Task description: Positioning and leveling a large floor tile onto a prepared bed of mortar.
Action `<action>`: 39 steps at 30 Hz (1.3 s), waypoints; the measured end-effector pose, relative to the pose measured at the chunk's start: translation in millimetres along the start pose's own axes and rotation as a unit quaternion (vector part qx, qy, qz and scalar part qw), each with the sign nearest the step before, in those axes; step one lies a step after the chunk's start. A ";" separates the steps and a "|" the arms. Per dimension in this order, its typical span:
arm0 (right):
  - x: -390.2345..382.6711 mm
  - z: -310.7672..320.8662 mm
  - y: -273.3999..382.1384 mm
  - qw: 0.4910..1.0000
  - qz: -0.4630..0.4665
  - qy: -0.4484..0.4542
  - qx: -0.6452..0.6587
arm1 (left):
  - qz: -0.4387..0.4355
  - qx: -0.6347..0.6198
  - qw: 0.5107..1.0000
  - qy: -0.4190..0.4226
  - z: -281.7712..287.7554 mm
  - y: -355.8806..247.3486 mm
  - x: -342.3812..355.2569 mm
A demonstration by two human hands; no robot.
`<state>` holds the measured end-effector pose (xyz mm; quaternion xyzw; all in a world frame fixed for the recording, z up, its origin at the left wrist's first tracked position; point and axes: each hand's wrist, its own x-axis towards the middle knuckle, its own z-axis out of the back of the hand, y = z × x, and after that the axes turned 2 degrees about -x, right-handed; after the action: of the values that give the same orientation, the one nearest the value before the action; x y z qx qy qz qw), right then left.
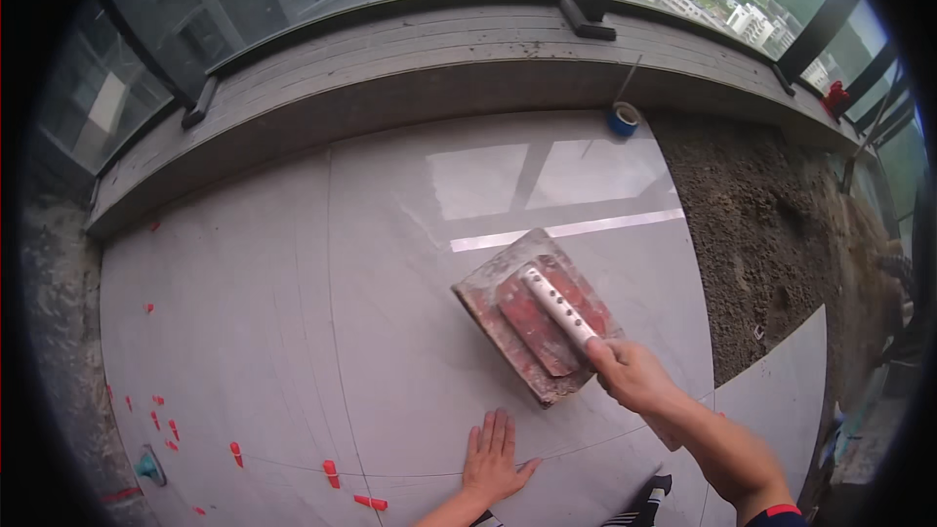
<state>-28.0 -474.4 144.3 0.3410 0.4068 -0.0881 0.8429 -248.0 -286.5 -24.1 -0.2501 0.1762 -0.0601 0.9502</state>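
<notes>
My right hand point(630, 376) is wrapped round the end of a silver metal handle with a row of dark dots along it. The handle belongs to a square tile tamper point(532, 322), worn red with grey mortar smears, which is over a large glossy grey floor tile point(410, 332). Whether its underside touches the tile cannot be seen. My left hand point(496, 468) lies flat on the tile nearer to me, fingers stretched out, holding nothing. A joint runs between my left hand and the tamper.
Red levelling wedges point(331, 473) stand along the joints at left. A blue tape roll point(623, 119) sits by the low wall point(429, 88) under the windows. Bare mortar point(752, 244) borders the tile at right. A teal object point(149, 466) lies lower left.
</notes>
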 end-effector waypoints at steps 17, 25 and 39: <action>-31.4 39.6 -149.2 0.982 -0.104 -0.126 0.090 | 0.014 -0.014 0.999 -0.048 7.1 -10.2 7.9; -87.7 54.4 -108.3 0.953 0.168 -0.245 0.059 | 0.034 -0.023 0.997 -0.060 0.3 -16.1 12.0; -40.2 34.5 -75.3 0.999 0.009 -0.029 -0.021 | -0.057 -0.027 0.992 0.109 -9.8 -40.9 -35.6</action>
<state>-64.7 -558.5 151.4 0.3240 0.3811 -0.0819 0.8620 -285.7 -319.2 -0.9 -0.2775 0.2663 -0.1361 0.9130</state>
